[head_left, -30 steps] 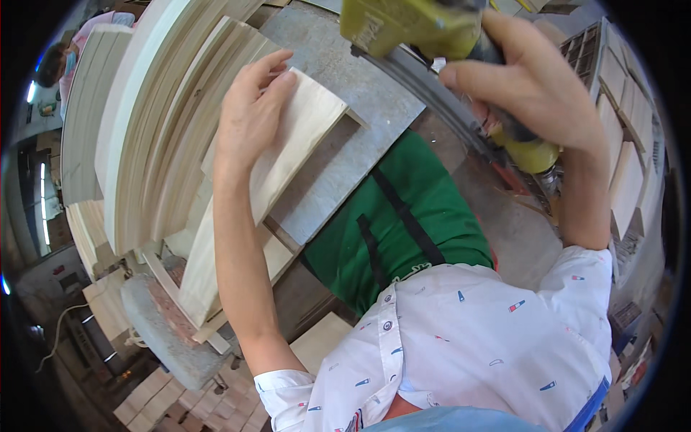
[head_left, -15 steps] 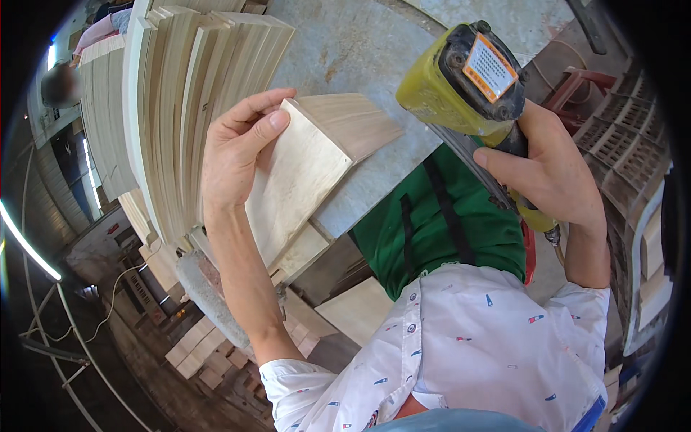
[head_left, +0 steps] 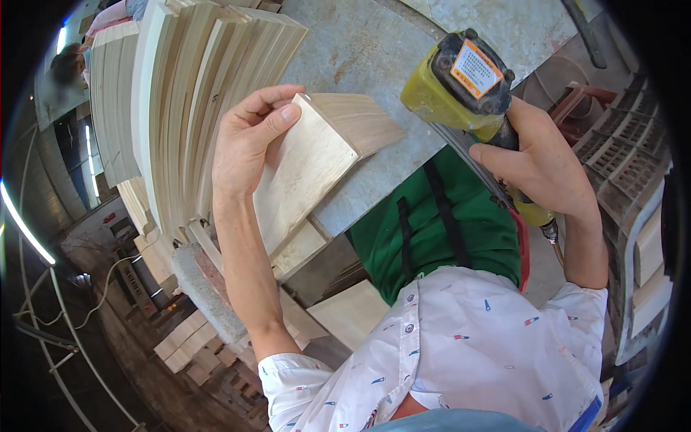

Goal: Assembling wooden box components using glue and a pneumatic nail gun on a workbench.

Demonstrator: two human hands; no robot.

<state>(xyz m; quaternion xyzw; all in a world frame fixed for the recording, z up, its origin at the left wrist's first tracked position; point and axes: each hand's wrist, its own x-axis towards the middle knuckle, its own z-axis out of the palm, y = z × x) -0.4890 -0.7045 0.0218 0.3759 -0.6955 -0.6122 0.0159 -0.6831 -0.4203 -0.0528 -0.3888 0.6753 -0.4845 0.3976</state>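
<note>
My left hand [head_left: 248, 137] pinches the upper corner where two wooden boards meet at an angle. The pale light board [head_left: 306, 169] faces me, and the greyish-brown grained board [head_left: 360, 122] runs away from its edge toward the right. Wrapped round the handle of a yellow and black nail gun [head_left: 461, 83] is my right hand [head_left: 543, 155]. The gun is tilted, clear of the boards and to their right, with an air hose fitting at its lower end. Part of my right fingers is hidden behind its handle.
Tall stacks of boards [head_left: 209, 86] stand left of my hand on the grey metal tabletop [head_left: 338, 50]. Wood blocks [head_left: 191, 342] lie on the floor at lower left. A plastic crate [head_left: 612, 137] stands at right. Another person [head_left: 68, 68] is at far upper left.
The nail gun has tipped slightly and shifted a little to the left. My left hand keeps its pinch on the boards, and the whole view has shifted slightly.
</note>
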